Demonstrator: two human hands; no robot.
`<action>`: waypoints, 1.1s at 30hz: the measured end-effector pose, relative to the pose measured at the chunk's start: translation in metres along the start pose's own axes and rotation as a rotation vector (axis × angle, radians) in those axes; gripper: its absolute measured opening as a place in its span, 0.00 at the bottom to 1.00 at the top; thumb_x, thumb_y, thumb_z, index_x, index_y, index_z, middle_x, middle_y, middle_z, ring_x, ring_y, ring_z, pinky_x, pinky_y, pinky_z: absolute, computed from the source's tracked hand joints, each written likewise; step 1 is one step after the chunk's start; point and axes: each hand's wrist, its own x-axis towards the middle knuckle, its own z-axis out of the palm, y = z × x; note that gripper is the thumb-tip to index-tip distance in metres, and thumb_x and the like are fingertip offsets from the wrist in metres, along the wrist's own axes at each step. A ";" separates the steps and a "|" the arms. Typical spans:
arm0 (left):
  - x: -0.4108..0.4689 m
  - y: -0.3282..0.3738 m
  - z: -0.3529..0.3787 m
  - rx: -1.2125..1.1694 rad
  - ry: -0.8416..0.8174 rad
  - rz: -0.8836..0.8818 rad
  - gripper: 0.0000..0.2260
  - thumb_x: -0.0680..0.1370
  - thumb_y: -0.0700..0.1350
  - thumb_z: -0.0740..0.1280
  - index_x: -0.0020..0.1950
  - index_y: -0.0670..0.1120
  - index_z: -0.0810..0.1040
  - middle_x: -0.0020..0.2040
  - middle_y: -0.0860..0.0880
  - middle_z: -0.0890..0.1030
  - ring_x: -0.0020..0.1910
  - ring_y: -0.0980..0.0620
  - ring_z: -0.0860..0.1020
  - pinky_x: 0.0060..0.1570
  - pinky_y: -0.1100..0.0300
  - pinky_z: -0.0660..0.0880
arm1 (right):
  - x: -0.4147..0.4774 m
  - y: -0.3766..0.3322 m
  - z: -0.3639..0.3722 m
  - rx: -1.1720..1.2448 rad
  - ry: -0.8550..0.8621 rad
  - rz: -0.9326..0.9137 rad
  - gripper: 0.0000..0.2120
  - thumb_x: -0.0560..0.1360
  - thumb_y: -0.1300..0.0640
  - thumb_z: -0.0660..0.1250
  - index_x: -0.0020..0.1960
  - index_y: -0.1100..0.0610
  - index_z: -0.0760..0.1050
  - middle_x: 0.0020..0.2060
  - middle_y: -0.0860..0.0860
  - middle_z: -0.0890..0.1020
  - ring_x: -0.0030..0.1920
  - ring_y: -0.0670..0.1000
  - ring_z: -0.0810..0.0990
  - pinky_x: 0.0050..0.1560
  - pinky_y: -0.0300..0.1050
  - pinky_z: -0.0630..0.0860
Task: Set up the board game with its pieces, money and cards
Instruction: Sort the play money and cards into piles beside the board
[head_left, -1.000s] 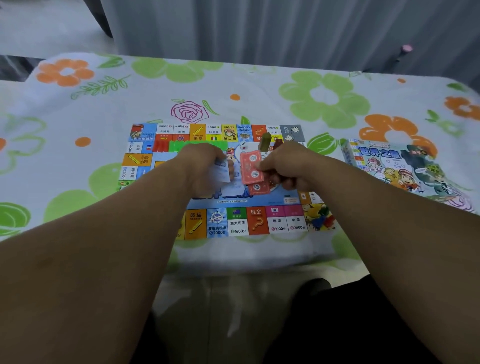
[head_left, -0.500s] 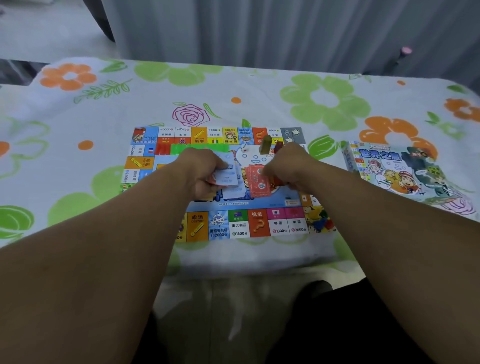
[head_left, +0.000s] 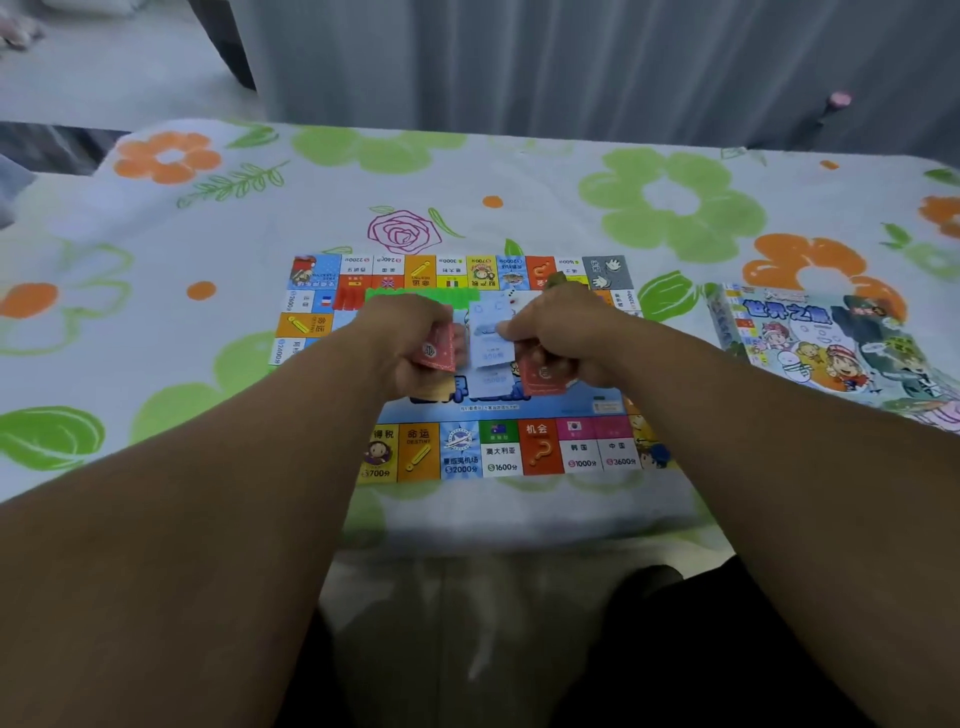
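Over the game board (head_left: 498, 452), the left hand (head_left: 410, 338) gripped red play-money notes (head_left: 434, 353) while the right hand (head_left: 563, 338) pinched a pale blue note (head_left: 488, 340); the game box (head_left: 821, 343) lay nearby.

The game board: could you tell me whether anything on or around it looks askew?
Nothing looks spilled or damaged. The game board lies flat. Only the game box, to its right, sits turned at an angle to it. The left hand and right hand hold notes over its middle.

tablecloth (head_left: 519, 171): matt cloth | board (head_left: 540, 452): glossy printed card | box (head_left: 831, 343): glossy card
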 end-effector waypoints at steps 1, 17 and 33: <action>0.000 0.001 -0.003 -0.006 0.001 -0.006 0.03 0.81 0.37 0.62 0.54 0.41 0.74 0.41 0.43 0.81 0.34 0.48 0.81 0.34 0.54 0.80 | 0.000 0.002 -0.001 -0.007 -0.001 0.019 0.11 0.77 0.59 0.73 0.40 0.62 0.75 0.21 0.50 0.75 0.19 0.45 0.69 0.21 0.37 0.63; 0.002 0.001 -0.006 0.045 0.055 0.021 0.10 0.79 0.32 0.63 0.60 0.40 0.72 0.55 0.39 0.81 0.47 0.43 0.84 0.35 0.48 0.81 | 0.002 0.001 0.002 -0.060 0.060 -0.056 0.12 0.75 0.58 0.75 0.52 0.62 0.76 0.34 0.54 0.79 0.28 0.49 0.76 0.27 0.38 0.72; 0.004 -0.005 0.015 -0.013 -0.042 -0.007 0.04 0.82 0.35 0.61 0.55 0.40 0.74 0.45 0.40 0.82 0.40 0.45 0.83 0.35 0.50 0.82 | 0.001 0.010 -0.023 0.057 0.077 0.063 0.06 0.76 0.62 0.73 0.47 0.62 0.77 0.30 0.55 0.76 0.24 0.48 0.70 0.22 0.37 0.61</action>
